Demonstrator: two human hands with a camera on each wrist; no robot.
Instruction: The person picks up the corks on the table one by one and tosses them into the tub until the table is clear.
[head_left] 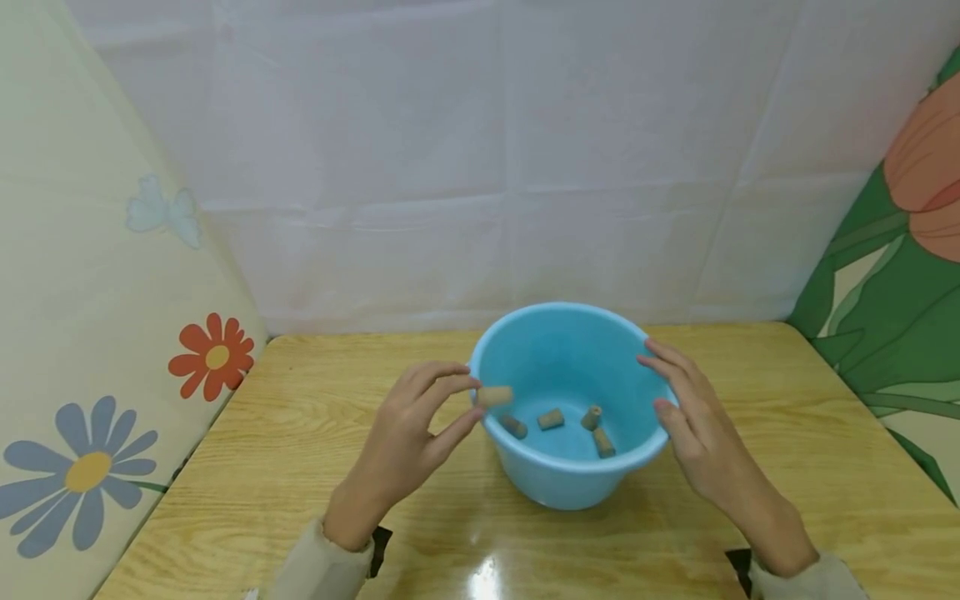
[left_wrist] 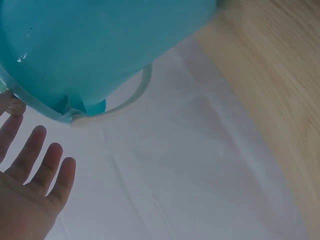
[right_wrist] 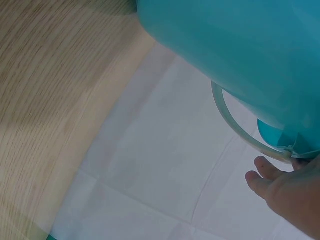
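A light blue plastic bucket (head_left: 562,487) stands on the table, its mouth facing me. At its left rim my left hand (head_left: 412,425) pinches a cork (head_left: 495,397) between thumb and fingertips. In the left wrist view, the end of that cork (left_wrist: 16,106) shows beside the rim, with the other fingers spread. My right hand (head_left: 701,425) holds the opposite rim, thumb and fingertips over the edge; two of its fingers stay outside the wall in the right wrist view. Several corks (head_left: 551,419) lie on the bucket's floor.
The bucket's pale handle (right_wrist: 232,122) hangs down on the far side. The wooden table (head_left: 300,467) ends at a white cloth backdrop (head_left: 375,167). Flower-printed panels stand left (head_left: 97,317) and right (head_left: 892,333).
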